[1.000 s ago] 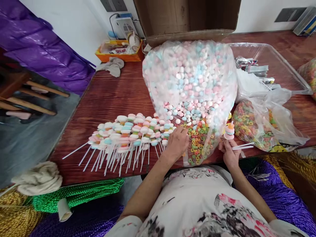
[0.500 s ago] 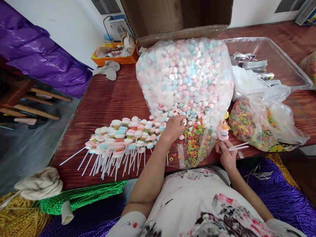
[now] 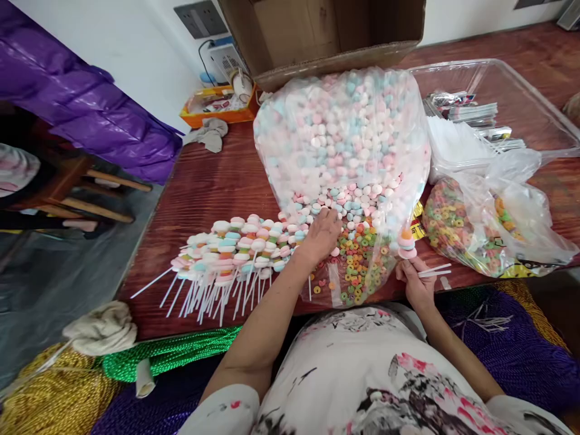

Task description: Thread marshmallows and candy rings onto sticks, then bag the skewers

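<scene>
My left hand (image 3: pixel 323 234) reaches into the loose pink, white and blue marshmallows (image 3: pixel 357 199) at the mouth of a big clear bag (image 3: pixel 335 133). Its fingers are bent together; whatever they hold is hidden. My right hand (image 3: pixel 415 281) is closed round an upright marshmallow skewer (image 3: pixel 406 244), with an orange piece above pink, blue and white marshmallows. White sticks (image 3: pixel 434 271) also poke out sideways from this hand. Between the hands lie colourful candy rings (image 3: pixel 357 266) on clear plastic. Left of my left hand is a heap of finished marshmallow skewers (image 3: pixel 235 251), sticks toward me.
Behind the bag stands an open cardboard box (image 3: pixel 317 36). A clear tray (image 3: pixel 521 78) with white sticks and packets and a bag of rings (image 3: pixel 462 229) are on the right. An orange bin (image 3: pixel 217 115) and grey cloth (image 3: pixel 211 134) sit at back left.
The view has shifted slightly left. My left hand's fingers have moved a little deeper into the marshmallows; the white one seen at its fingertips is hidden. My right hand holds the skewer much as before.
</scene>
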`<action>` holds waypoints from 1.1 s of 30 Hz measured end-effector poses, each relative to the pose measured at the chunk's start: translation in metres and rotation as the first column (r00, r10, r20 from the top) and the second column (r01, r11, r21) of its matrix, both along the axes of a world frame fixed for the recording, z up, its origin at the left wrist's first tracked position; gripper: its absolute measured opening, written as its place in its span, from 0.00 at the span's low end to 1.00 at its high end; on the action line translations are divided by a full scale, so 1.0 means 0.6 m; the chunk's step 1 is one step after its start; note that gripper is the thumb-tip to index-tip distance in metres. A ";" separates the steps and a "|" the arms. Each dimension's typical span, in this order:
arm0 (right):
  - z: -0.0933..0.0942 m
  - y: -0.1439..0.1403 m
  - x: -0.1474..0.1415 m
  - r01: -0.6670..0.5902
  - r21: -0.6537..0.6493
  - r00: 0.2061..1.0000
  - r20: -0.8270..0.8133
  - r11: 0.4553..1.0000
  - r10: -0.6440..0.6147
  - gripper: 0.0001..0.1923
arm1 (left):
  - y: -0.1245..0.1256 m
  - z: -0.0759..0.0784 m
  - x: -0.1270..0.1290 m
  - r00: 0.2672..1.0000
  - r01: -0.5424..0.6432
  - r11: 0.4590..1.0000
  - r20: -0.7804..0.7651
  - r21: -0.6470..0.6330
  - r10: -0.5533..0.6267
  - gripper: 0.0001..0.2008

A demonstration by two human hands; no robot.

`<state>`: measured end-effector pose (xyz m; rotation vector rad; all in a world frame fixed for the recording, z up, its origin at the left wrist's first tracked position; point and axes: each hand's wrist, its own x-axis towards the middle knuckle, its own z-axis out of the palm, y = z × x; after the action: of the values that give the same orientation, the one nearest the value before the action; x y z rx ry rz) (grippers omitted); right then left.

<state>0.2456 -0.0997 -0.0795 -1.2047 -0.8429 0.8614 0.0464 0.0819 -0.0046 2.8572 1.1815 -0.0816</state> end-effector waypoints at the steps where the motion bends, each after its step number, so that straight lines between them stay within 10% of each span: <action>1: 0.000 0.001 -0.001 -0.016 -0.010 0.999 0.040 1.000 0.017 0.12 | -0.006 -0.003 -0.002 0.999 0.029 1.000 0.013 0.006 -0.029 0.15; 6: 0.014 0.004 -0.011 -0.131 -0.059 0.976 0.167 0.990 0.140 0.12 | -0.031 -0.008 -0.005 0.867 -0.065 0.983 0.477 -0.172 0.141 0.10; 8: 0.030 0.002 -0.017 -0.182 -0.072 0.960 0.202 0.981 0.193 0.13 | -0.048 0.002 -0.009 0.561 -0.080 0.897 0.724 -0.435 0.401 0.14; 11: 0.059 -0.003 -0.028 -0.297 -0.094 0.906 0.287 0.950 0.312 0.13 | -0.080 0.026 -0.022 0.044 0.160 0.640 0.653 -0.752 0.756 0.19; 14: 0.082 -0.005 -0.040 -0.404 -0.107 0.833 0.367 0.909 0.413 0.13 | -0.107 0.044 -0.036 -0.190 0.350 0.508 0.471 -0.787 0.861 0.17; 33: 0.120 -0.001 -0.084 -0.439 -0.108 0.724 0.546 0.892 0.422 0.19 | -0.130 0.017 -0.048 -0.409 0.242 0.668 0.550 -0.703 0.728 0.22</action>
<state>0.1953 -0.1002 -0.0072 -1.2731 -1.6666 0.8665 0.0177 0.0041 0.0053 0.7545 0.9111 1.4171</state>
